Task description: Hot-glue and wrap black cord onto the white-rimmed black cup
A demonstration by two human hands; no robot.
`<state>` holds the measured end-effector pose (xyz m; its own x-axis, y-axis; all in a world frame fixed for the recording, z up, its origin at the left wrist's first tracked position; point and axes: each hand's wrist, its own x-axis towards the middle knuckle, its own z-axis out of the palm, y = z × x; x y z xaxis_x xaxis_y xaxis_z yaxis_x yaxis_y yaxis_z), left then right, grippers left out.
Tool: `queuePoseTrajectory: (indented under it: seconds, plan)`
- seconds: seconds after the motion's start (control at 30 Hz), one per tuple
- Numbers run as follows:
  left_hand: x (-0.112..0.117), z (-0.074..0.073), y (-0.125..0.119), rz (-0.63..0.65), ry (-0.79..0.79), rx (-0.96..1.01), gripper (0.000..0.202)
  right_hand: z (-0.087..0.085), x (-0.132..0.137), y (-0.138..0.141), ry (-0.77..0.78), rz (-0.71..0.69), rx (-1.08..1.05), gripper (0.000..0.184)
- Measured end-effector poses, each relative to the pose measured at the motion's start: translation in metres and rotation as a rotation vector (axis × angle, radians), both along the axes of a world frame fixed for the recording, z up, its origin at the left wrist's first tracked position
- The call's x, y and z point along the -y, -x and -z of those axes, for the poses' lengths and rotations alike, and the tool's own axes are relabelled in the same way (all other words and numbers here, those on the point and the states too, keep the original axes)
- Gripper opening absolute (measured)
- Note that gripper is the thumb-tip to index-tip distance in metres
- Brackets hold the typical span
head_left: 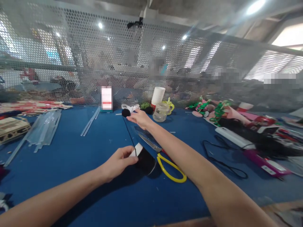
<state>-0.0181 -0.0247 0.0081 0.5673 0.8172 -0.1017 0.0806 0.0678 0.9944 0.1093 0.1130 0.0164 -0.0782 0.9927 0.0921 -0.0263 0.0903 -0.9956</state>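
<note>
Left hand (118,162) is near centre, closed around a black spool (145,160). Thumb is on top and the fingers are wrapped at the spool's white end, so it's a firm hold. The spool lies tilted on its side, low over the blue table (71,164); can't tell whether it touches the surface.

Right hand (139,118) is stretched out to the far middle of the table. The fingers are narrow, drawn together at the tips and pinching the end of a black thread (129,134). The thread runs taut in a straight line from the spool, far and slightly left, up to those fingertips.

A black pom-pom (126,112) sits just left of the right fingertips, very close; contact is unclear.

Yellow-handled scissors (169,165) lie flat just right of the spool and under the right forearm, blades pointing far-left.

A glass mug (161,112) is just right of the right hand, with a white cup (158,95) behind it.

Clear glue sticks (44,127) are spread out far left, well apart from both hands.

A black cable (224,160) loops on the right side. Beyond it are a pink tool (267,163) and a heap of green ribbons (204,105), far right.

A mesh screen (71,56) stands along the far edge of the table.
</note>
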Motion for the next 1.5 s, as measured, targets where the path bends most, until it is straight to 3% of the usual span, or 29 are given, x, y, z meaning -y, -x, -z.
queuePoseTrajectory:
  seconds: [0.2,0.37,0.47,0.63,0.77,1.0,1.27,1.5]
  plan:
    - [-0.001,0.003,0.001,-0.003,0.009,-0.026,0.013,-0.005,0.035,-0.029,-0.037,0.042,0.323,0.017]
    - [-0.002,0.002,0.000,0.000,-0.003,-0.050,0.012,-0.010,0.074,-0.063,-0.096,0.032,0.758,0.008]
    - [-0.001,0.002,0.001,0.009,-0.027,-0.046,0.011,-0.011,0.092,-0.083,-0.095,0.094,1.004,0.008]
    - [-0.002,0.001,0.002,0.040,-0.106,-0.111,0.012,0.004,0.100,-0.109,0.008,0.192,1.288,0.022]
    - [-0.005,-0.002,0.003,0.073,-0.232,-0.211,0.014,0.019,0.099,-0.113,0.083,0.178,1.364,0.042]
    - [-0.009,-0.003,0.005,0.067,-0.281,-0.276,0.018,0.026,0.092,-0.109,0.118,0.284,1.323,0.042]
    - [-0.009,-0.004,0.005,0.052,-0.284,-0.291,0.020,0.018,0.100,-0.122,0.043,0.449,1.027,0.047]
    - [-0.014,0.000,0.007,-0.038,-0.324,-0.279,0.019,0.006,0.123,-0.112,-0.022,0.329,0.263,0.037]
